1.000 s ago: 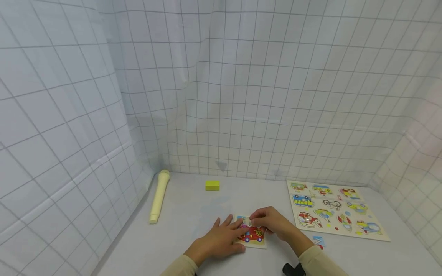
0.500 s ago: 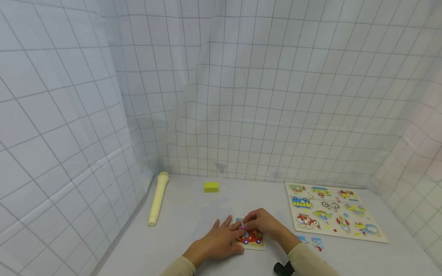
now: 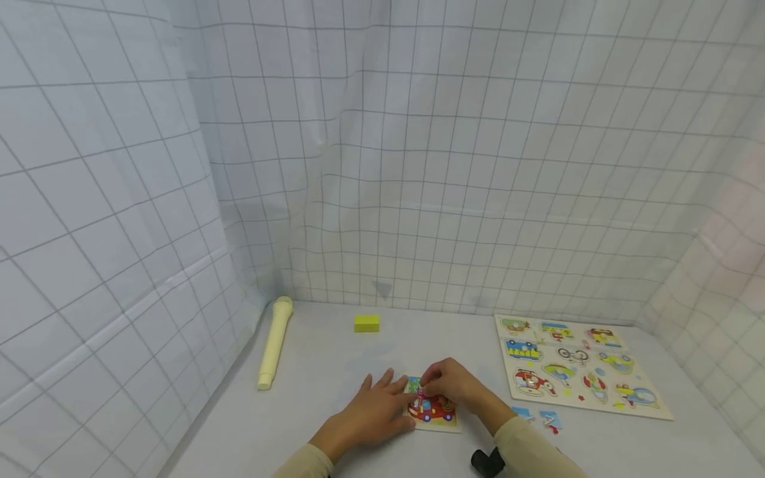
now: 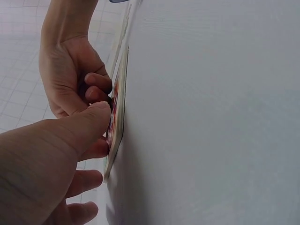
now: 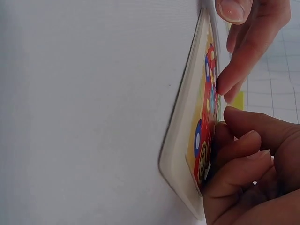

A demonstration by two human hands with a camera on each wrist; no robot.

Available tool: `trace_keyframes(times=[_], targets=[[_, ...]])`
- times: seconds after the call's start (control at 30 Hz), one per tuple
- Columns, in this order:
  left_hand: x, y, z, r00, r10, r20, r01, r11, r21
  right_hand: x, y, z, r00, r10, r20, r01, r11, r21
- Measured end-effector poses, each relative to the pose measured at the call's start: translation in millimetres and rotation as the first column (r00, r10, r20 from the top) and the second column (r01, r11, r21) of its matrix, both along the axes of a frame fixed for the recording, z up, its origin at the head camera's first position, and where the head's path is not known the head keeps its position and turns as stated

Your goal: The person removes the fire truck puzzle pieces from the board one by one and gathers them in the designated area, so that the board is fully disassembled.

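One white curtain (image 3: 418,166), ruled in dark squares, stands behind and at the sides of one pale bench (image 3: 323,365). Toward the right side lies one large puzzle board (image 3: 586,368) with ten vehicle pictures. Two hands come in below: the left hand (image 3: 378,410) has its grip spread, fingers reaching over the left edge of the small puzzle board; the right hand (image 3: 452,385) has curled fingers at its upper part, and whether that grip pinches a piece I cannot tell. One cream stick (image 3: 275,342) lies off to the left. The one small puzzle board (image 3: 431,413), showing a red car, lies flat on the bench between the hands, its upper right partly covered by the right one. One black object (image 3: 487,463) is partly hidden by the right sleeve (image 3: 534,448). One yellow block (image 3: 366,323) sits farther back. Two blue pieces (image 3: 550,420) lie beyond the right forearm, just below the large board.
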State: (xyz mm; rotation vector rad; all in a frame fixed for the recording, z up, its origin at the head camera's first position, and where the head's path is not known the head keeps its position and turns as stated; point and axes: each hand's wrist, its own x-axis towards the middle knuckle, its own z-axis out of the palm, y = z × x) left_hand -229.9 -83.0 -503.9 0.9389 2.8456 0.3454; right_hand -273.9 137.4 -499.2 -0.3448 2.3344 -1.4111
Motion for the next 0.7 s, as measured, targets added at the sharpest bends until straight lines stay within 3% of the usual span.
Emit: trace_keyframes(times=[0.23, 0.7], targets=[[0.2, -2.4, -0.5, 1.000, 0.005, -0.002, -0.005, 1.000, -0.009, -3.6, -7.4, -0.4, 0.999, -0.037, -0.034, 0.040, 0.994, 0.101], [1.4, -4.0, 6.4, 0.999, -0.009, 0.035, 0.011, 0.999, -0.046, -4.6, -9.5, 1.4, 0.999, -0.020, -0.047, 0.025, 0.992, 0.123]])
